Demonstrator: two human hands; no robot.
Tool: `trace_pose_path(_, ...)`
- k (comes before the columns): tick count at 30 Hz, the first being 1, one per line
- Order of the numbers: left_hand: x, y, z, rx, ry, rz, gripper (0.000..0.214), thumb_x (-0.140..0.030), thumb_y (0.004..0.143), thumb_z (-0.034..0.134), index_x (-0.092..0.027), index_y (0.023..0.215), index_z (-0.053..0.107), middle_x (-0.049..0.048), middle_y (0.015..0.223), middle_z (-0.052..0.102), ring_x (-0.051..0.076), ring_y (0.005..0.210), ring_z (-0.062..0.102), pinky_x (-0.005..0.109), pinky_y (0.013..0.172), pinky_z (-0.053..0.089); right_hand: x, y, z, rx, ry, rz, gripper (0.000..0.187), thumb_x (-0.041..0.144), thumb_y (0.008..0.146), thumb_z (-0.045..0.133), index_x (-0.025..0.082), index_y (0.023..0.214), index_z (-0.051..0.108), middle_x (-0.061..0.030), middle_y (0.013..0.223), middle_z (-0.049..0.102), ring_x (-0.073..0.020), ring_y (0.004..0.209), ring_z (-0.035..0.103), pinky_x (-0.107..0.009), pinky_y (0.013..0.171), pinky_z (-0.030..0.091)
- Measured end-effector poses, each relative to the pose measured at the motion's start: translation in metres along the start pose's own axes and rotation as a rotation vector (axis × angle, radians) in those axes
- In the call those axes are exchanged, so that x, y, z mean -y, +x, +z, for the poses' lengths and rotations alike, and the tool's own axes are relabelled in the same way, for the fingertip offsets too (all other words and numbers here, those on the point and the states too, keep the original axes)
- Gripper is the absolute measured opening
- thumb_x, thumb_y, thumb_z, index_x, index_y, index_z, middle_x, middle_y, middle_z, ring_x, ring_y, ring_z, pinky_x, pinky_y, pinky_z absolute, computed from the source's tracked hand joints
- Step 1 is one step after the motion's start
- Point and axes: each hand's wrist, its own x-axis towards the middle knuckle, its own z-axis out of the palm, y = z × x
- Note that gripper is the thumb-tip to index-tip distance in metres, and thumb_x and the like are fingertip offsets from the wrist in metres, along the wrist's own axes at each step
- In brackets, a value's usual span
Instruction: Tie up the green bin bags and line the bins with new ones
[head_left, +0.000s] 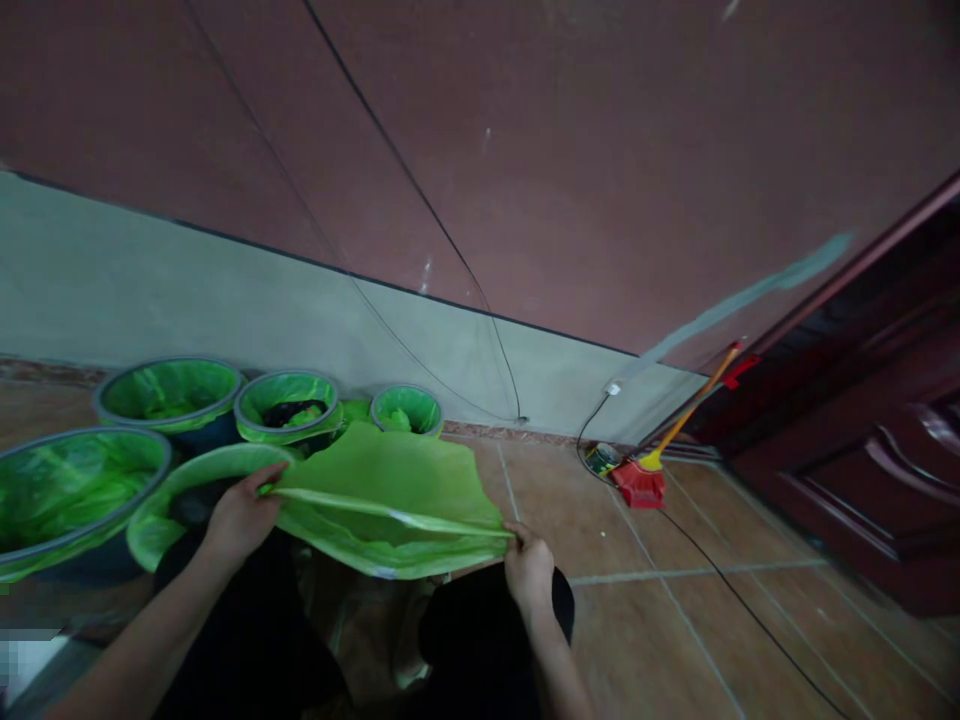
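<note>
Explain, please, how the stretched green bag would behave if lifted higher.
The bag is probably floppy: its near edge sags between the left grip and right grip. It is likely light for its size, since its material looks thin.

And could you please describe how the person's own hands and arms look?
The left hand and right hand wear no gloves. The left forearm and right forearm are bare, with no sleeve, watch or marking that I can make out.
</note>
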Motion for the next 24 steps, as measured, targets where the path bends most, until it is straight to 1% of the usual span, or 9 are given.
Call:
trace_pose_path(2, -0.014, 0.003, 0.002, -0.025, -0.030, 0.028, 0.034, -0.030, 0.078, 0.052, -0.017, 0.099, 0.076, 0.0130, 0.097, 0.079, 0.029, 0.086, 0.076, 0.040, 0.080, 0.062, 0.009, 0.004, 0.000, -0.023, 0.064, -0.039, 0.042, 0.008, 0.084, 0.044, 0.017, 0.104, 0.080, -0.0108, 0.100, 0.080, -0.0233, 0.089, 0.077, -0.032, 0.088, 0.057)
trace_pose_path(5, -0.046, 0.011, 0.008, -0.017, -0.090, 0.246, 0.029, -0.021, 0.077, 0.049, -0.021, 0.086, 0.077, 0.0129, 0.122, 0.075, 0.030, 0.110, 0.072, 0.046, 0.098, 0.057, 0.047, 0.014, -0.001, -0.064, 0.190, -0.169, 0.041, 0.007, 0.082, 0.042, 0.018, 0.098, 0.079, -0.0091, 0.102, 0.079, -0.0212, 0.094, 0.075, -0.032, 0.092, 0.056)
trace_pose_path(9, -0.099, 0.010, 0.020, 0.227, -0.187, 0.543, 0.032, -0.009, 0.071, 0.046, -0.022, 0.080, 0.073, 0.0068, 0.150, 0.058, 0.026, 0.136, 0.057, 0.044, 0.113, 0.048, 0.125, 0.019, 0.003, 0.038, 0.370, -0.404, 0.040, 0.002, 0.081, 0.041, 0.020, 0.091, 0.076, -0.0048, 0.099, 0.077, -0.0159, 0.096, 0.073, -0.028, 0.094, 0.054)
trace_pose_path(12, -0.124, -0.003, 0.026, 0.372, -0.355, 0.597, 0.044, -0.005, 0.064, 0.045, -0.021, 0.098, 0.068, 0.0074, 0.156, 0.051, 0.024, 0.145, 0.047, 0.046, 0.120, 0.039, 0.170, 0.008, 0.006, 0.209, 0.432, -0.642, 0.040, -0.001, 0.081, 0.042, 0.021, 0.091, 0.074, -0.0027, 0.103, 0.075, -0.0128, 0.102, 0.071, -0.026, 0.097, 0.053)
trace_pose_path(15, -0.126, -0.017, 0.031, 0.401, -0.584, 0.461, 0.058, -0.006, 0.060, 0.050, -0.020, 0.115, 0.059, 0.0097, 0.136, 0.064, 0.025, 0.131, 0.058, 0.045, 0.111, 0.048, 0.183, -0.003, 0.002, 0.338, 0.521, -0.696, 0.035, 0.002, 0.084, 0.047, 0.021, 0.096, 0.073, -0.0033, 0.115, 0.072, -0.0130, 0.116, 0.066, -0.029, 0.103, 0.051)
trace_pose_path(17, -0.120, -0.022, 0.038, 0.418, -0.748, 0.278, 0.052, -0.009, 0.062, 0.056, -0.022, 0.112, 0.057, 0.0057, 0.113, 0.072, 0.024, 0.107, 0.068, 0.038, 0.090, 0.057, 0.171, -0.001, -0.004, 0.470, 0.657, -0.646, 0.034, 0.010, 0.087, 0.054, 0.022, 0.113, 0.070, -0.0037, 0.119, 0.073, -0.0149, 0.114, 0.068, -0.033, 0.101, 0.053)
trace_pose_path(19, -0.114, -0.023, 0.048, 0.406, -0.932, 0.041, 0.043, -0.014, 0.063, 0.063, -0.022, 0.105, 0.059, 0.0008, 0.095, 0.072, 0.020, 0.086, 0.069, 0.030, 0.072, 0.057, 0.147, 0.010, -0.009, 0.551, 0.825, -0.546, 0.043, 0.024, 0.090, 0.061, 0.023, 0.133, 0.062, -0.0065, 0.121, 0.074, -0.0182, 0.109, 0.071, -0.037, 0.097, 0.056)
trace_pose_path(21, -0.112, -0.022, 0.061, 0.391, -1.140, -0.203, 0.036, -0.018, 0.061, 0.070, -0.021, 0.097, 0.063, -0.0019, 0.082, 0.071, 0.017, 0.072, 0.067, 0.027, 0.065, 0.054, 0.116, 0.027, -0.006, 0.425, 0.940, -0.368, 0.050, 0.037, 0.093, 0.061, 0.022, 0.140, 0.057, -0.0120, 0.124, 0.073, -0.0221, 0.112, 0.071, -0.042, 0.099, 0.055)
trace_pose_path(24, -0.111, -0.019, 0.086, 0.421, -1.405, -0.464, 0.029, -0.016, 0.056, 0.076, -0.018, 0.084, 0.069, -0.0023, 0.071, 0.070, 0.015, 0.062, 0.066, 0.027, 0.065, 0.055, 0.072, 0.053, 0.014, 0.172, 0.844, -0.101, 0.063, 0.051, 0.089, 0.064, 0.020, 0.143, 0.057, -0.0156, 0.131, 0.070, -0.0269, 0.123, 0.065, -0.046, 0.102, 0.053)
